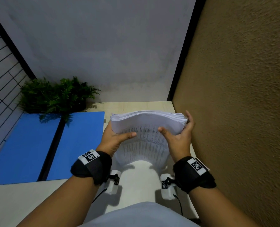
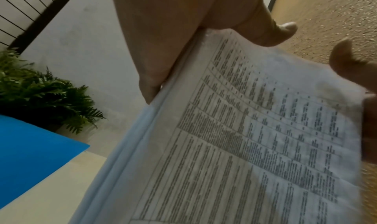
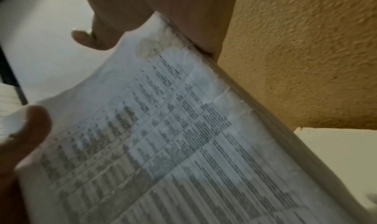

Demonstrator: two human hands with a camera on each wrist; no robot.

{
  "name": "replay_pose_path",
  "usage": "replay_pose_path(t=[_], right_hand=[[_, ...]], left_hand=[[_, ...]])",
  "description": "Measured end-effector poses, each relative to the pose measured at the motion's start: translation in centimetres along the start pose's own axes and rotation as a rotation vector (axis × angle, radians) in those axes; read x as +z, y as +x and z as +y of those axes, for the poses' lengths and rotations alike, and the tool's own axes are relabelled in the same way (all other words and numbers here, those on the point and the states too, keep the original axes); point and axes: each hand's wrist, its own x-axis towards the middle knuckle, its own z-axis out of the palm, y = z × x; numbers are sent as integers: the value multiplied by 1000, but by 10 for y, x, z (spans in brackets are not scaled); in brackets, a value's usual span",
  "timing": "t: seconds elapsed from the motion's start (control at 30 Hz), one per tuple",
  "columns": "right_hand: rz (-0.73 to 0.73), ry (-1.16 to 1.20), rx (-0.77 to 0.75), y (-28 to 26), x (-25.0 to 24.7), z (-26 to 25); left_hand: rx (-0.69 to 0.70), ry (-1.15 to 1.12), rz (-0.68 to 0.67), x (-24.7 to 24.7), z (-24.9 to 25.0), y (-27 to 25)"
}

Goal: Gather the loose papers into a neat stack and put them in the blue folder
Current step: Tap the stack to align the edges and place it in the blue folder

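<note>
Paper stack (image 1: 145, 126): gripped upright between left hand (image 1: 114, 138) and right hand (image 1: 180, 136), squaring step. Next: carry leftward into open blue folder (image 1: 42, 145).

The papers (image 1: 145, 138) bear printed tables, too blurred to read; wristband markers (image 1: 88, 157) carry only patterns.

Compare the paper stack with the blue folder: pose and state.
The paper stack is held upright off the desk by the left hand and right hand; the blue folder lies flat, opened, untouched. The stack is white and printed; the folder plain blue.
</note>
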Motion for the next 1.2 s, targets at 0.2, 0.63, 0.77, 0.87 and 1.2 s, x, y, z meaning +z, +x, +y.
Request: replay_pose_path(t=[0.2, 0.63, 0.77, 0.87, 1.2], right_hand=[[-20, -272, -279, -1, 5, 3], [99, -310, -295, -2, 10, -3], [170, -174, -127, 3, 8, -6], [133, -171, -193, 2, 8, -10], [170, -221, -165, -2, 13, -5]], left_hand=[[85, -94, 150, 12, 10, -5], [153, -29, 347, 27, 35, 0], [174, 17, 241, 23, 29, -4], [171, 43, 160, 16, 19, -6], [121, 59, 49, 7, 2, -1]])
